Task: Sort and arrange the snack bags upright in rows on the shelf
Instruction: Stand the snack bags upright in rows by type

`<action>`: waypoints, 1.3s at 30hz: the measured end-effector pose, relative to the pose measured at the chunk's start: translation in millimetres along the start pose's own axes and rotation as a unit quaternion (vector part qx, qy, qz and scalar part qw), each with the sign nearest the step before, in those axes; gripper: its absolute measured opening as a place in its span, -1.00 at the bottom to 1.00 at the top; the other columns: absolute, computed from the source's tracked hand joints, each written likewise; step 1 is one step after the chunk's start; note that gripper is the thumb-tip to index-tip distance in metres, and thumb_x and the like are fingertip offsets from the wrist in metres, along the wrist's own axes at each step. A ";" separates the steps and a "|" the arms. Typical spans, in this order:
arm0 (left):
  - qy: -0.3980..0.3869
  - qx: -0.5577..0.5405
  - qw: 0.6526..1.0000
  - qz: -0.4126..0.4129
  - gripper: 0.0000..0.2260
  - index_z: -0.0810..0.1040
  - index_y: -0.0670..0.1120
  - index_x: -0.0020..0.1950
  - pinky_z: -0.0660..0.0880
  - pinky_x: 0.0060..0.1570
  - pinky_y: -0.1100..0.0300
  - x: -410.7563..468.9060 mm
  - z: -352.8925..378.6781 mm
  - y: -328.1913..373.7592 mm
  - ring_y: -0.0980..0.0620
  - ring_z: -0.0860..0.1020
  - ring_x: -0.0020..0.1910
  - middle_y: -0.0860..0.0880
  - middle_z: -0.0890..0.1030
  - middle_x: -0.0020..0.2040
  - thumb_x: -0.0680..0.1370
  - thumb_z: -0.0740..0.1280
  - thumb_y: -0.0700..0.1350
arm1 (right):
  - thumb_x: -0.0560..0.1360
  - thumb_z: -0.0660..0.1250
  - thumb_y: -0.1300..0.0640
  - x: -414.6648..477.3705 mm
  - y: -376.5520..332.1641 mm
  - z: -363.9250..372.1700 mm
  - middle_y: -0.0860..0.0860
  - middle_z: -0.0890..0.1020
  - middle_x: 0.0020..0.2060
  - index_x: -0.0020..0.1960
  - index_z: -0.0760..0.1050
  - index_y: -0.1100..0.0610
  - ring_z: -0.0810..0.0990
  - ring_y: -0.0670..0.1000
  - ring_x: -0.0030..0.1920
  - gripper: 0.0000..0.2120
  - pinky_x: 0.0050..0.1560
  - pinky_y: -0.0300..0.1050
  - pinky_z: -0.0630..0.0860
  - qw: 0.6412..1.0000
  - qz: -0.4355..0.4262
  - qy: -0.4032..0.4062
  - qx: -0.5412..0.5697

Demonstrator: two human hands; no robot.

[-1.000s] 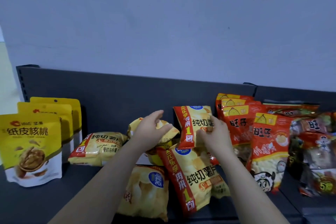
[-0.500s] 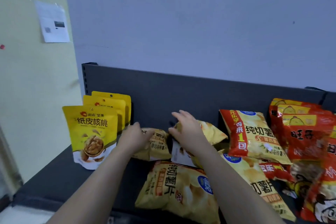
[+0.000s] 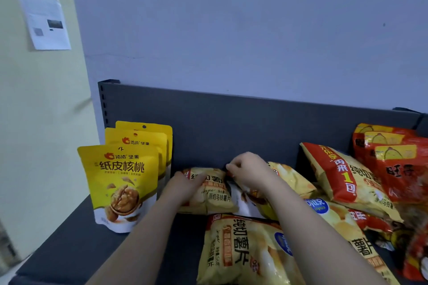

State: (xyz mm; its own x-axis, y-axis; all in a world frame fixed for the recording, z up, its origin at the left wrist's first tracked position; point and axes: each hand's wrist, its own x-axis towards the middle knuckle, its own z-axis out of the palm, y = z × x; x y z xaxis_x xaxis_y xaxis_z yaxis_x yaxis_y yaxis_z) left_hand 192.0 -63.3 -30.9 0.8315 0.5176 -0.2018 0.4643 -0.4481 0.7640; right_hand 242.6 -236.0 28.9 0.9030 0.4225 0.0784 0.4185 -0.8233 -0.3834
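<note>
On the dark shelf (image 3: 76,247), three yellow walnut bags (image 3: 120,183) stand upright in a row at the left. My left hand (image 3: 185,186) grips a yellow chip bag (image 3: 214,192) lying against the back panel. My right hand (image 3: 249,171) pinches the top of a second yellow bag (image 3: 289,179) beside it. Another chip bag (image 3: 245,250) lies flat in front. A chip bag with a red stripe (image 3: 347,180) leans at the right.
Red snack bags (image 3: 398,159) stand in a row at the far right, with more bags piled below them. The shelf's dark back panel (image 3: 231,127) rises behind. A paper sheet (image 3: 45,21) hangs on the left wall.
The view swung left. My left hand moved left onto the lying chip bag, and my right hand left the red-striped bag for the yellow bag beside it.
</note>
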 end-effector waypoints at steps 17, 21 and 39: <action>-0.037 -0.162 0.983 0.076 -0.61 0.53 -0.10 0.18 0.60 0.07 -0.04 4.7 10.0 -25.5 0.00 0.64 -0.03 -0.03 0.67 -0.01 0.58 0.27 0.19 | 0.61 0.05 -0.12 29.0 -24.8 29.2 0.08 0.60 0.01 0.07 0.51 0.14 0.56 0.08 0.00 -0.60 -0.02 -0.07 0.44 0.984 0.071 -0.137 -0.091; 0.005 -0.156 0.980 0.125 -0.54 0.44 -0.02 0.32 0.61 0.04 -0.03 -3.4 7.5 -21.5 0.07 0.63 0.01 0.09 0.62 0.07 0.52 0.33 0.20 | 0.58 0.13 -0.17 26.5 -18.1 32.5 0.02 0.59 -0.24 -0.06 0.54 0.15 0.58 0.05 -0.21 -0.59 -0.25 -0.10 0.42 0.995 0.071 -0.076 0.009; -0.013 -0.169 0.966 0.194 -0.40 0.00 0.11 0.59 0.31 0.39 -0.03 28.7 17.7 -17.5 -0.01 0.28 0.48 0.02 0.30 0.51 0.65 0.21 -0.18 | 0.47 0.46 0.05 36.3 -16.6 30.1 0.01 0.56 0.12 0.40 0.29 0.05 0.55 -0.02 0.04 -0.41 0.11 0.03 0.58 0.938 0.125 0.038 0.322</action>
State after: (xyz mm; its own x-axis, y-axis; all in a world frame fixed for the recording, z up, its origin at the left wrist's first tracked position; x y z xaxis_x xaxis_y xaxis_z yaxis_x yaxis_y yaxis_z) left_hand 213.1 -53.4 -61.0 0.9324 0.3381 0.1280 -0.0063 -0.3387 0.9409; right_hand 265.5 -195.6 10.4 0.9797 0.1978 -0.0322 0.0689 -0.4832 -0.8728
